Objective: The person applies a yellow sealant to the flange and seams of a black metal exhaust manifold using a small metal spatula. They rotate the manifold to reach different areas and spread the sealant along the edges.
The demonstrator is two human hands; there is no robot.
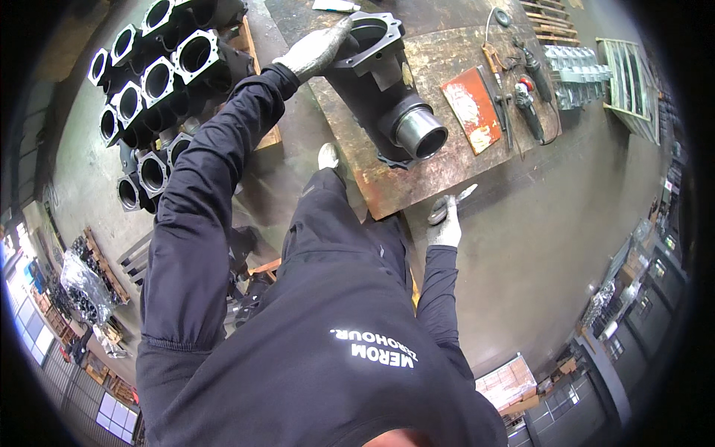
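A black cast metal pipe housing (pixel 376 93) stands on the worktable, with a holed flange at its far end and a bare, shiny round spout (pixel 421 132) pointing toward the near right. My left hand (pixel 319 51), in a white and grey work glove, grips the left edge of that flange; part of its grip is hidden behind the rim. Beyond the table's front edge hangs my right hand (pixel 445 216), gloved alike and apart from the housing. One of its fingers sticks out to the right while the others look bent, and I see nothing held in it.
On the worktable (pixel 439 52) lie a worn red plate (pixel 471 110), an angle grinder (pixel 529 110) with its cord, a hammer (pixel 491 59) and other hand tools. Similar black castings (pixel 158 80) are stacked at left. Grey metal parts (pixel 577 76) and a metal rack (pixel 629 89) stand at right.
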